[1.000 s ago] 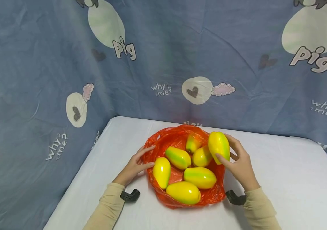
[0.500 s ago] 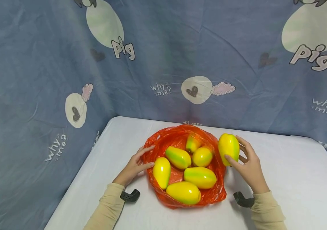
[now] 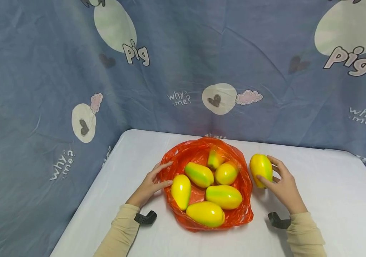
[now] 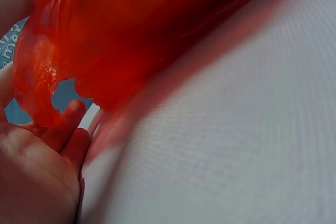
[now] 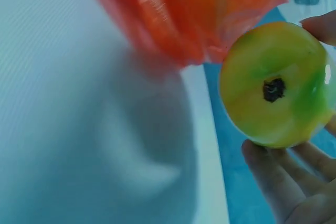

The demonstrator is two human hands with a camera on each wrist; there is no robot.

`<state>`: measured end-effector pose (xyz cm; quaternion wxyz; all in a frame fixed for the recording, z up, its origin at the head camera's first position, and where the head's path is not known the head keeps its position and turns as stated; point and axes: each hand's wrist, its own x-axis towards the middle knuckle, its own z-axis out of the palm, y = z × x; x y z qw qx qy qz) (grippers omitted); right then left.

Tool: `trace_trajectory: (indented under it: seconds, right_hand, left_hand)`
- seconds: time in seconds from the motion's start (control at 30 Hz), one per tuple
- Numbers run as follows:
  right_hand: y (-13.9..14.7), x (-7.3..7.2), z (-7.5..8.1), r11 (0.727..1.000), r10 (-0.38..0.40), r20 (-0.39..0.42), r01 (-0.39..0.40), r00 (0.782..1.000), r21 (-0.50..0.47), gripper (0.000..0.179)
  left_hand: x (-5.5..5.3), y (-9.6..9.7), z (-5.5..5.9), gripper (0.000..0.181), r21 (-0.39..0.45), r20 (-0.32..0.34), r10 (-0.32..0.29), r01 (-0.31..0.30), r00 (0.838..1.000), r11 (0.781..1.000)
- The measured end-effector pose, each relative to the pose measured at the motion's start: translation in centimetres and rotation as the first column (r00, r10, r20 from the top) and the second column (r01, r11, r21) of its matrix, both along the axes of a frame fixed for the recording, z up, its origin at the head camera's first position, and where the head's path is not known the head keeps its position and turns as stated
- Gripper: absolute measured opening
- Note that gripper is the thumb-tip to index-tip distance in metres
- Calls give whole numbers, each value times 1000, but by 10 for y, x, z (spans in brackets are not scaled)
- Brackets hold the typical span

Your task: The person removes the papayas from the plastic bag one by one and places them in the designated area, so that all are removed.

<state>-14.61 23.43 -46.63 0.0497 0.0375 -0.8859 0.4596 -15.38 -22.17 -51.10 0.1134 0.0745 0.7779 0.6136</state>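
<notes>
My right hand (image 3: 284, 184) holds a yellow-green papaya (image 3: 261, 171) just off the right side of the red plastic bag (image 3: 183, 225). Thumb and fingers go round it; in the right wrist view the end of this papaya (image 5: 273, 85) shows a dark stem mark. My left hand (image 3: 149, 185) grips the bag's left rim, thumb and index finger lying over the edge. From the left wrist, other fingers (image 4: 76, 142) appear behind the red film (image 4: 37, 77). Inside the wide-mouthed bag lie several more papayas, among them a front papaya (image 3: 205, 214) and a left papaya (image 3: 181, 192).
The bag stands on a white-covered table (image 3: 324, 200), near its back edge. A blue printed cloth (image 3: 157, 71) hangs behind and to the left. Each wrist wears a black camera mount, such as the left mount (image 3: 146, 217).
My right hand has carried the papaya out from over the bag, moving right and slightly down to beside it. The left hand and the bag stay in place.
</notes>
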Motion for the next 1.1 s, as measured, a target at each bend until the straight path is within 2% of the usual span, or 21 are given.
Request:
trace_trajectory:
  seconds: [0.47, 0.67, 0.93, 1.1]
  right_hand:
    - [16, -9, -13, 995, 17, 143, -31, 990, 96, 89]
    - [18, -10, -16, 989, 6, 156, -28, 988, 143, 91]
    - [20, -10, -16, 994, 4, 202, -26, 979, 106, 90]
    - [21, -10, -17, 999, 5, 188, -15, 982, 48, 89]
  left_hand:
    - [-1, 1, 1, 61, 6, -6, 2, -2, 1000, 1000]
    - [-1, 0, 0, 61, 20, -1, -1, 1, 1000, 1000]
    - [-2, 0, -1, 61, 27, 1, -4, 4, 1000, 1000]
    - [-1, 0, 0, 61, 29, 6, -1, 1, 1000, 1000]
